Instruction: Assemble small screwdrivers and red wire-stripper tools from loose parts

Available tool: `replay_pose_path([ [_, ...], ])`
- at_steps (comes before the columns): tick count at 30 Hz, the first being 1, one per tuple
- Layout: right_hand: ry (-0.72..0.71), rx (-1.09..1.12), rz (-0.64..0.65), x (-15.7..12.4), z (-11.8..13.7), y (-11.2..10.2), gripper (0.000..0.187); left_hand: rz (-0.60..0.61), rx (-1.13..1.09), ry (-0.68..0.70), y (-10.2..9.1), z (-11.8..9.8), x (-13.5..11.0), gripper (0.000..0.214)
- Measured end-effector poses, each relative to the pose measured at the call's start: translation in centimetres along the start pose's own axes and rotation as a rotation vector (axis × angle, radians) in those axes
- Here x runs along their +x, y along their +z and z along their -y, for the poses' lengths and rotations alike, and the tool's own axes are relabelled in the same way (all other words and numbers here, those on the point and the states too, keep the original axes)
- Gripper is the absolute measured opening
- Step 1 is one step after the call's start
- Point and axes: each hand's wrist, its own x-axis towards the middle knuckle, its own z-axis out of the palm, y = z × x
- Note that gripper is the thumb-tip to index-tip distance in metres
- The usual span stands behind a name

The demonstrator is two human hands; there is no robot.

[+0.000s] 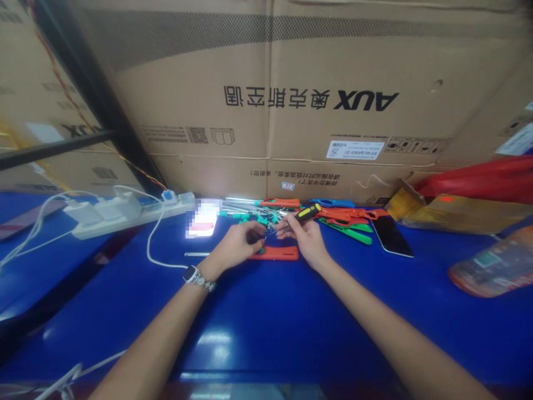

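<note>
Near the back of the blue table [266,316], two bare hands meet over a cluster of small coloured parts. The right hand [308,241] has its grip closed around a black-and-yellow screwdriver [308,212], whose handle points up to the right while its other end slants down to the left, towards the left hand [239,244]. The left hand's fingers are curled close to that end; whether its grip pinches a small part cannot be told. Just below the fingertips lies an orange handle [278,254], partly behind the left hand, with a thin metal rod [195,254] showing on the hand's other side. Behind the hands, metal tubes with teal pieces lie heaped beside another orange handle, a blue handle [333,203], red-orange pieces [347,214] and green pieces [348,231]. A lit phone [205,218] is to the left of the heap, a dark phone [391,235] to its right. A wristwatch [200,277] circles the left wrist. A white power strip [131,215] lies farther left, and a big cardboard box [291,122] stands behind everything.
</note>
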Motion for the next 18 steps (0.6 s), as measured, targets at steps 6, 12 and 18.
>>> replay_pose_path([
  [6,-0.023,0.066,0.0,0.0,0.8,0.2,0.039,0.035,-0.021,-0.023,0.0,-0.5,0.0,0.026],
  [12,-0.073,0.09,-0.068,0.2,1.6,-0.2,0.035,0.014,-0.124,-0.058,0.1,-0.4,0.2,0.024],
  [18,-0.086,0.073,-0.085,0.1,2.1,-0.3,0.034,-0.045,-0.296,-0.092,0.7,-0.1,0.4,0.022],
])
